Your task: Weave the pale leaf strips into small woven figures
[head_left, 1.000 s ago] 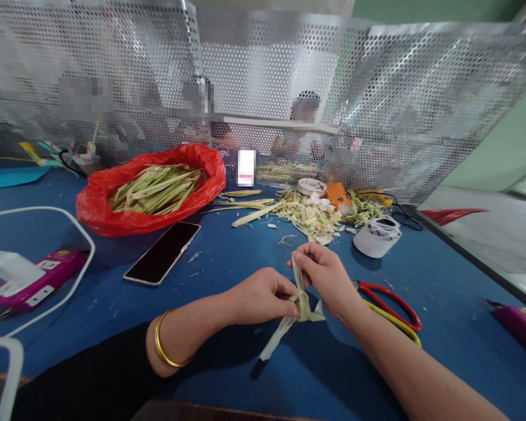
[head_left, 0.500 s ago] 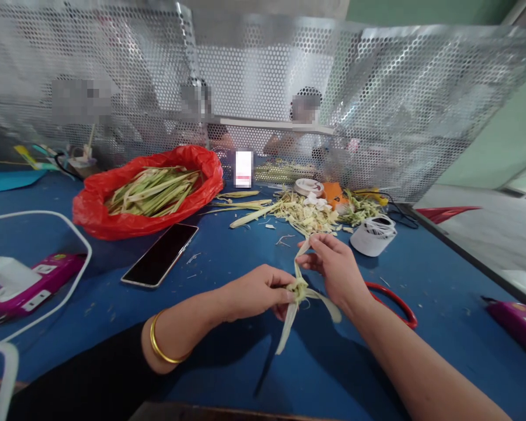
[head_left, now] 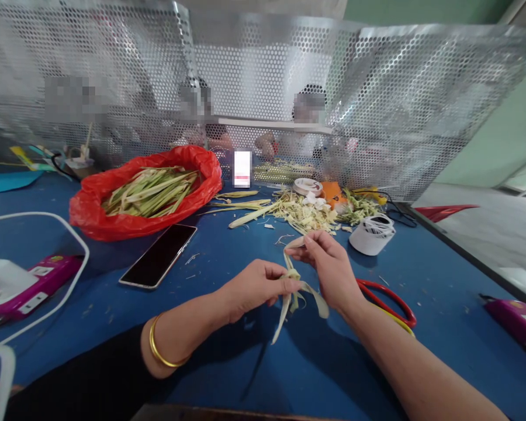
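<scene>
My left hand (head_left: 263,286) pinches the knotted middle of a small piece woven from pale green leaf strips (head_left: 293,275), thumb on top. Several loose strip ends stick out of it, one hanging down toward me and one bending to the right. Between the thumb and fingers of my right hand (head_left: 322,257) is the upper leaf strip (head_left: 294,245), which curves up from the knot. Both hands are closed and held just above the blue table. Beneath my right forearm lies a tool with red loop handles (head_left: 394,301), partly hidden.
A red plastic bag (head_left: 109,228) holds long green leaves; a phone (head_left: 160,257) lies before it. Leaf scraps (head_left: 304,215), a tape roll (head_left: 307,187) and a white cord roll (head_left: 371,235) sit farther back. Purple power strips (head_left: 39,286) flank both sides. People sit behind a perforated metal screen (head_left: 263,70).
My left thumb has slid over the knot, covering more of it. My right hand has shifted slightly left and bent the upper strip over to the right. A yellow edge now shows beside the red handles.
</scene>
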A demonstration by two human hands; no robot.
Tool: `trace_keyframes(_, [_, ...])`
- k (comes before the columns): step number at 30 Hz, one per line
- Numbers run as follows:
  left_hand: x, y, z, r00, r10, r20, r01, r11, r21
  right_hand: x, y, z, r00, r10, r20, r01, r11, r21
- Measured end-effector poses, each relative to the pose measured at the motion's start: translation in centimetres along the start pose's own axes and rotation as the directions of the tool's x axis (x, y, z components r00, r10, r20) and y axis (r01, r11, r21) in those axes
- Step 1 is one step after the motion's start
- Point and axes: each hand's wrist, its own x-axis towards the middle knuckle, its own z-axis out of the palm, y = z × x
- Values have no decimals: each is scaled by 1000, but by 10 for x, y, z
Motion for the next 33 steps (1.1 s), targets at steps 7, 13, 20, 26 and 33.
trace_keyframes(7, [-4,-3,-1,999,32,30,-36,988,149,-3,-3,1,979,-190,77,191,982,-11])
trace_keyframes(13, [2,-5,-2,992,11,-126,-10,1000,10,-3,-10,-2,968,-93,235,115,990,-84])
trace_keyframes(20, [10,-7,-13,946,-11,-325,-51,982,-181,8,-15,-20,957,-142,253,260,807,-531])
trace_keyframes(26, [9,-5,-14,968,-73,-238,-12,941,-339,8,-14,-23,913,-128,387,376,634,-676])
trace_keyframes(33, [10,-5,-13,971,-20,-236,-77,916,-395,10,-11,-23,939,-137,316,318,697,-643])
